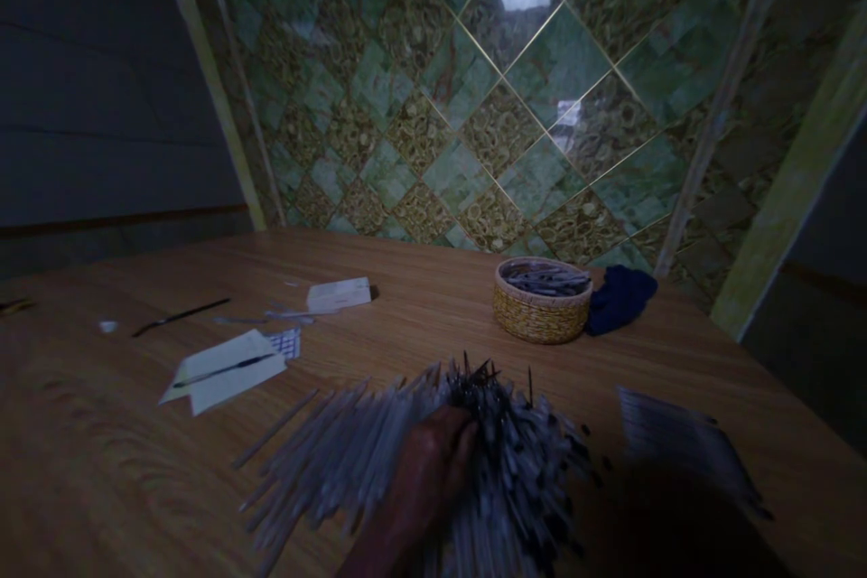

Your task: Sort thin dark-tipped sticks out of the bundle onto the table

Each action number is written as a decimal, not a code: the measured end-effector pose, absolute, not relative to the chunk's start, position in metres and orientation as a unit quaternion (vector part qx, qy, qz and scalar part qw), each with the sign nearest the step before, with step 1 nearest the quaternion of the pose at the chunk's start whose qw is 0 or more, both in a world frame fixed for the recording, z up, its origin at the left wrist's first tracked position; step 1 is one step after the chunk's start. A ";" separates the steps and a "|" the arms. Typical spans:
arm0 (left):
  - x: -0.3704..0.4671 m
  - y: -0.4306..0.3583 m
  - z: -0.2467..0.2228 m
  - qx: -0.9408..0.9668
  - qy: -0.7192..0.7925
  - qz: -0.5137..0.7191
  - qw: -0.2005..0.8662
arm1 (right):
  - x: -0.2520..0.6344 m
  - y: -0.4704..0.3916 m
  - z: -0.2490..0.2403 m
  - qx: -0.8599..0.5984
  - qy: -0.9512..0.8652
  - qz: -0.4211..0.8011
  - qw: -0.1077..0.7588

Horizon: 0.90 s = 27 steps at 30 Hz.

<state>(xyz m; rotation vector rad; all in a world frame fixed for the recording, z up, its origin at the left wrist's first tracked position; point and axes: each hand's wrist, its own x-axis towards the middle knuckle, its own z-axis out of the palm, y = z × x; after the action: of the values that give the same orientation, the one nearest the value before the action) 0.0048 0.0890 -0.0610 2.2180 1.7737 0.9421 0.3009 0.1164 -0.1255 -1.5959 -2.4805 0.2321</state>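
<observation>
Across the near middle of the wooden table spreads a big heap of slim, pale, translucent sticks that look like pens (366, 442). On its right side many have dark ends (521, 433). My left hand (437, 447) reaches up from the bottom edge into the heap. Its fingers are curled down among the sticks where the pale and dark-ended ones meet; the fingertips are hidden. At lower right a large dark blurred shape (684, 524) covers part of the table; it may be my right arm or hand, with no fingers visible. Beside it lies a flat row of similar sticks (670, 433).
A woven basket (542, 316) full of similar sticks stands at back right, against a dark blue cloth (619, 298). Left on the table (101, 406) are folded paper (230, 384), a small white box (339, 293) and a thin dark stick (182, 316). A tiled wall (453, 108) rises behind.
</observation>
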 end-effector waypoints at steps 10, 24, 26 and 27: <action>0.002 0.094 -0.070 0.729 0.609 0.308 0.060 | 0.231 0.101 -0.086 -0.415 -0.892 0.176 -0.025; -0.002 0.089 -0.056 0.727 0.607 0.319 0.043 | 0.163 0.070 -0.090 -0.519 -0.852 0.062 0.027; -0.003 0.089 -0.058 0.726 0.607 0.319 0.044 | 0.163 0.068 -0.093 -0.517 -0.854 0.041 0.025; -0.003 0.089 -0.058 0.726 0.608 0.318 0.043 | 0.164 0.068 -0.095 -0.517 -0.855 0.033 0.025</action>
<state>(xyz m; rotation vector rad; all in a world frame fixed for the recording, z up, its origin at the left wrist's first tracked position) -0.0033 0.0889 -0.0584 2.2190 1.8602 0.9732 0.1640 0.0677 -0.0951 -1.5983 -2.6441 0.1026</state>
